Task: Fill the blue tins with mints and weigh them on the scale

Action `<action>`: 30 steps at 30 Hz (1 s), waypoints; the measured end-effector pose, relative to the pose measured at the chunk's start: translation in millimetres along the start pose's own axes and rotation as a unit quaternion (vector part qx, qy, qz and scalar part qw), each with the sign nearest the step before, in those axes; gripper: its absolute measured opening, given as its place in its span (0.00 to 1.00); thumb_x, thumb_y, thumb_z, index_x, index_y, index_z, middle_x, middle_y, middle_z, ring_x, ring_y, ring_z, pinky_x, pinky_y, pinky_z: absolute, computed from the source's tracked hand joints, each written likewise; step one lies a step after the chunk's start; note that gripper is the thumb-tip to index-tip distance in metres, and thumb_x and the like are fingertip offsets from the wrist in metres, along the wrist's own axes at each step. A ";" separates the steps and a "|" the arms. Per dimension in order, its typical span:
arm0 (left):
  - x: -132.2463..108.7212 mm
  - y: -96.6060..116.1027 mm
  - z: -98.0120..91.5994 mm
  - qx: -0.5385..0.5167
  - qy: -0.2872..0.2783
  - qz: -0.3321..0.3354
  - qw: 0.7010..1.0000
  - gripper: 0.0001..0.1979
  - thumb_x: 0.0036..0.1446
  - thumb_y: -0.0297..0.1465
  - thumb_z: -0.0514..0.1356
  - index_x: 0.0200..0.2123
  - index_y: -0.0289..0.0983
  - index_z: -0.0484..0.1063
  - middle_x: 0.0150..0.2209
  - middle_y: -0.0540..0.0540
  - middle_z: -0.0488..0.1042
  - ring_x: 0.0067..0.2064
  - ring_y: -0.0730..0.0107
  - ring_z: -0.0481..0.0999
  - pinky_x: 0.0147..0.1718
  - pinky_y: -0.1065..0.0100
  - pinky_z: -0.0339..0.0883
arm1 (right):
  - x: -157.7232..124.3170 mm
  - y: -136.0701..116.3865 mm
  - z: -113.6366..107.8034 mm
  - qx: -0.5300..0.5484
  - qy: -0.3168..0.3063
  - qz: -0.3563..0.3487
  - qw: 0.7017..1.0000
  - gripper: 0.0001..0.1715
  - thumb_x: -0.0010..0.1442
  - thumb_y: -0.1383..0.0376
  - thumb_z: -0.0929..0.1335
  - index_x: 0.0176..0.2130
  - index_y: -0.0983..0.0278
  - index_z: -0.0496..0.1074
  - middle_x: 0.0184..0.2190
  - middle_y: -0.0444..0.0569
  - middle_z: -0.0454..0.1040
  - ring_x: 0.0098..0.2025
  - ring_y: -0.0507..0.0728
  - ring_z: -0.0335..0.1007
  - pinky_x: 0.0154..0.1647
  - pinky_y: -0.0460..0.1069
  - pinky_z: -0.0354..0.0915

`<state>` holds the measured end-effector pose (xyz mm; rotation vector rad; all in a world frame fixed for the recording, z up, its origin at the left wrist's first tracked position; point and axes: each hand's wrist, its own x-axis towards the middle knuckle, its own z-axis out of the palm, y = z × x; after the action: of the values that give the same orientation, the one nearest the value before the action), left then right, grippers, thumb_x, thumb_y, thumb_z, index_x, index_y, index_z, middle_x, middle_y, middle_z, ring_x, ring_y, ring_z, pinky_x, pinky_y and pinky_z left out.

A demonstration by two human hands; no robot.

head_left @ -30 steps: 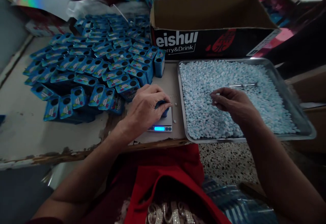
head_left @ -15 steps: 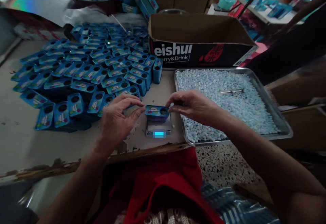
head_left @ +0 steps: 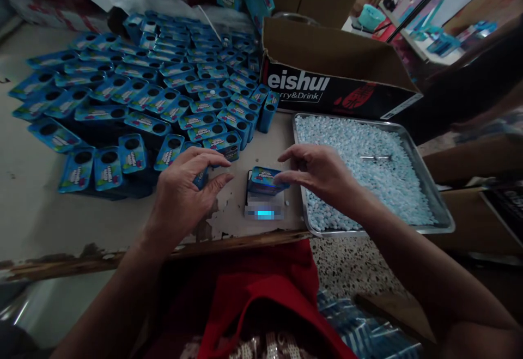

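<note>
Two bare hands work over a digital scale [head_left: 267, 201] near the table's front edge, both with thumb and forefinger spread apart in a curve. The left hand [head_left: 183, 190] hangs to the left of the scale, its fingertips clear of the box there; a blue container shows partly behind its fingers, and whether they touch it cannot be told. The right hand [head_left: 327, 171] reaches in from the other side, its thumb over the right end of the small blue box [head_left: 265, 178]; whether it presses on the box is unclear. That box sits on the scale's platform, behind a display lit bright cyan, its digits unreadable. One pale pellet [head_left: 287, 203] lies just beside the scale. To the right, a metal tray [head_left: 433, 198] holds a broad heap of pale blue and white pellets [head_left: 368, 184], with a slim shiny rod [head_left: 375, 158] lying among them. To the left, many blue containers [head_left: 134, 157] stand close together on the table [head_left: 32, 201], dark round openings upward. Behind the tray stands an open black-sided carton [head_left: 347, 92] lettered in white. A red apron [head_left: 265, 285] shows below.
</note>
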<state>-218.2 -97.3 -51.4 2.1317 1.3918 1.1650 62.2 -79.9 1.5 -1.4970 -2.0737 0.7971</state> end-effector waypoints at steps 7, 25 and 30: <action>-0.8 6.1 -0.7 0.011 0.001 0.007 1.000 0.05 0.62 0.32 0.68 0.42 0.42 0.80 0.46 0.48 0.80 0.49 0.63 0.80 0.54 0.60 0.74 | -40.7 80.2 -42.8 0.278 0.093 0.222 0.930 0.11 0.50 0.65 0.79 0.35 0.61 0.80 0.37 0.48 0.80 0.37 0.55 0.75 0.43 0.52 0.73; 7.1 31.3 14.1 0.080 -0.091 -0.023 0.992 0.22 0.55 0.39 0.72 0.53 0.44 0.76 0.53 0.45 0.78 0.57 0.53 0.77 0.60 0.51 0.72 | -29.1 16.5 23.1 0.074 0.154 -0.092 0.981 0.07 0.63 0.65 0.75 0.43 0.59 0.78 0.36 0.45 0.78 0.36 0.56 0.76 0.42 0.53 0.74; 7.8 31.4 32.3 0.114 -0.107 -0.008 0.988 0.31 0.52 0.38 0.74 0.59 0.43 0.72 0.58 0.42 0.77 0.60 0.49 0.74 0.62 0.50 0.69 | -31.4 13.6 31.8 0.073 0.134 -0.088 0.984 0.07 0.63 0.67 0.74 0.44 0.59 0.79 0.38 0.46 0.80 0.39 0.58 0.77 0.45 0.54 0.72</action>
<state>-172.8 -100.2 -46.8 2.3157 1.4990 0.7730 60.1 -112.5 -31.9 -1.2478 -1.8740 0.6268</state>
